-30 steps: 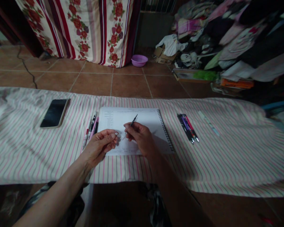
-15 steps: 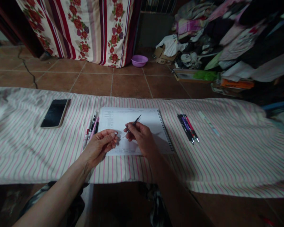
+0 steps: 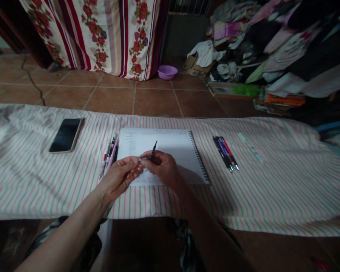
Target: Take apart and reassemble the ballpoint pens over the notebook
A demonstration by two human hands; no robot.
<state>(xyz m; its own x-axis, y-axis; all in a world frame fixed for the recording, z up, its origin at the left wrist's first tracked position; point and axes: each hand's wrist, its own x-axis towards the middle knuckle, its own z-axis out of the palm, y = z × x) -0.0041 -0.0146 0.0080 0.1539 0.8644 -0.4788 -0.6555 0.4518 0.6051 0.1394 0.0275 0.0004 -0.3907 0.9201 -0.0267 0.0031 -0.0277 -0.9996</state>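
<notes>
Over the spiral notebook, my left hand is closed in a pinch on something small and pale, too small to name. The fingertips of my right hand meet it there, at the tip of the left thumb. A slim dark pen is gripped in my right hand, standing up out of the fingers with its thin dark end pointing away from me. Its lower part is hidden by the fingers. The notebook lies flat with a printed page showing, its wire binding on the right side.
Several pens lie left of the notebook, and another group of pens to its right. Beyond those is a pale patterned strip. A phone rests at left on the striped cloth. A purple basin stands on the tiled floor.
My right hand has moved left, so its fingertips now meet those of my left hand. The pen has turned more upright. My left hand has barely moved.
</notes>
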